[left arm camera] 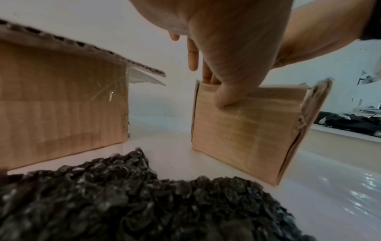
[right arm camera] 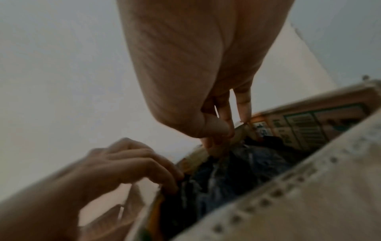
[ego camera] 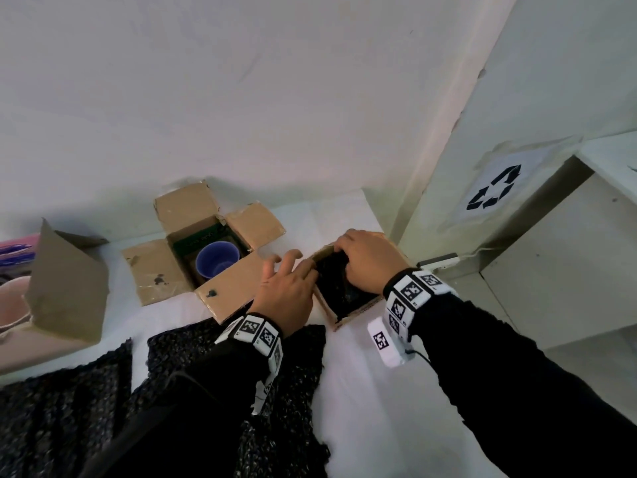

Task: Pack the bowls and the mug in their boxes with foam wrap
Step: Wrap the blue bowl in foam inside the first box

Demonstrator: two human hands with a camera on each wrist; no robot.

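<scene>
On the white surface (ego camera: pixel 362 391), right of centre, sits a small cardboard box (left arm camera: pixel 243 130), open on top and stuffed with crinkly black foam wrap (ego camera: pixel 339 282); whatever is inside the wrap is hidden, so can't tell if it's the mug or a bowl. Left hand (ego camera: pixel 287 291) grips the box's left wall: thumb pressed on the outer face, fingers (right arm camera: pixel 164 172) curled over the rim into the wrap. Right hand (ego camera: pixel 370 262) is curled over the far rim, fingertips down in the wrap, grasping at the edge; right wrist view is blurred, so exact contact is unclear. Box wall is plain brown corrugated board with glossy tape; inner flap shows printed labels, unreadable. Left of it, well apart, a bigger cardboard box (ego camera: pixel 206 250) stands with all four flaps splayed flat, some with dark stains; inside is a blue-purple cup-shaped vessel (ego camera: pixel 217 259), upright, round mouth up, with a dark green liner behind it. Far left, another cardboard box (ego camera: pixel 65 294) with one flap raised; a pink bowl (ego camera: pixel 12 301) beside it, partly cut off. Near edge: loose sheets of black bubbly foam wrap (left arm camera: pixel 144 203) lying flat on the surface, under the left forearm. Both wrists wear bands with black-and-white square markers. Right background: white bin (ego camera: pixel 517 188) with a recycling symbol.
</scene>
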